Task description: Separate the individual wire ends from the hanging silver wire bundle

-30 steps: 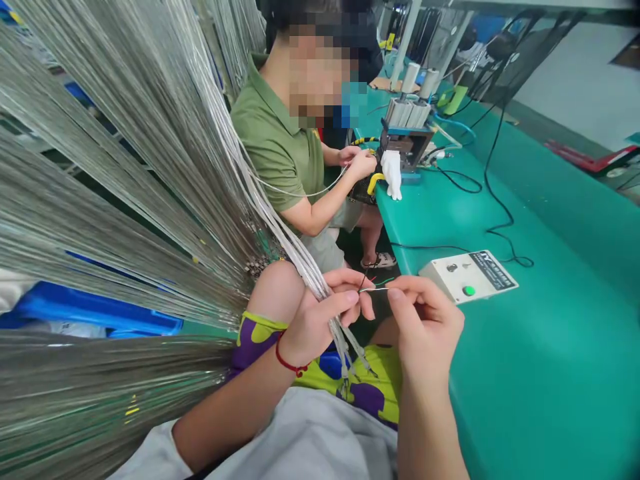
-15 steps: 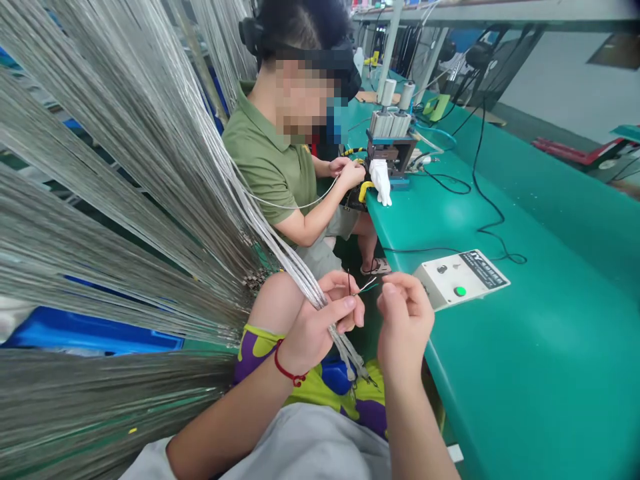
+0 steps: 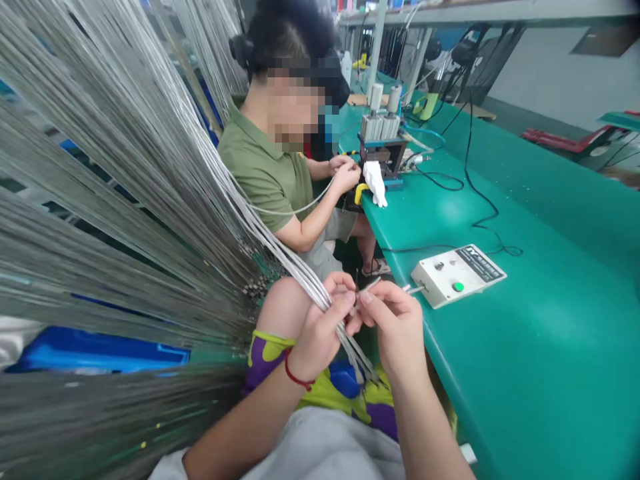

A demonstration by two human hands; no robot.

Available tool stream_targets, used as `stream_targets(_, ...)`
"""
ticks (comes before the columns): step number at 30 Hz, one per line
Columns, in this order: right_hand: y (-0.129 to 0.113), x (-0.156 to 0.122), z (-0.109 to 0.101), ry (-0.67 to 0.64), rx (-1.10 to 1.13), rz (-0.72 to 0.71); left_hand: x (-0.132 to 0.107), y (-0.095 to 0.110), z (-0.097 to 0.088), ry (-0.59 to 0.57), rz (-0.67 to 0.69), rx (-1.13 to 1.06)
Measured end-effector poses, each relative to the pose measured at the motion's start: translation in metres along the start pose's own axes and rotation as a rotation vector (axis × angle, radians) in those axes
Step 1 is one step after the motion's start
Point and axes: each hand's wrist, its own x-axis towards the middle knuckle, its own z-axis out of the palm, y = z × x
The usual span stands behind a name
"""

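My left hand (image 3: 323,330), with a red cord at its wrist, is closed around a bundle of silver braided cables (image 3: 295,270). Their stripped ends (image 3: 367,370) hang below it over my lap. At its fingertips, a dark thin wire (image 3: 357,279) and a pale wire end (image 3: 371,285) stick up. My right hand (image 3: 397,320) meets the left one there, thumb and finger pinched on the wires of one cable end. Exactly which strands it grips is partly hidden by the fingers.
A white control box (image 3: 437,283) with a green button sits on the green bench (image 3: 540,353), a short rod at its left side. Many hanging cables (image 3: 125,147) fill the left. Ahead sits a co-worker (image 3: 270,180) beside a press (image 3: 383,143) with a white glove (image 3: 375,183).
My right hand has moved left from beside the splayed wires and now pinches at them, against the left fingertips. My left hand still holds the cables. The view has shifted slightly.
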Motion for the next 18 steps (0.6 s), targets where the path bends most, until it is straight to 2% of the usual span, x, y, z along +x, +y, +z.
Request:
stream_targets(7,0.015,0.005,0.013,0.031,0.045,-0.038,-0.007,0.011,-0.002,0.095,0.052,0.170)
stream_targets(11,0.014,0.004,0.018,0.007,-0.096,-0.053,-0.012,0.021,0.000,0.205,0.130,0.281)
stream_targets(15,0.011,0.000,0.016,-0.037,-0.077,-0.040,-0.015,0.021,0.004,0.183,0.097,0.286)
stream_targets(18,0.012,-0.003,0.013,0.019,-0.070,-0.062,-0.015,0.017,0.007,0.179,0.088,0.255)
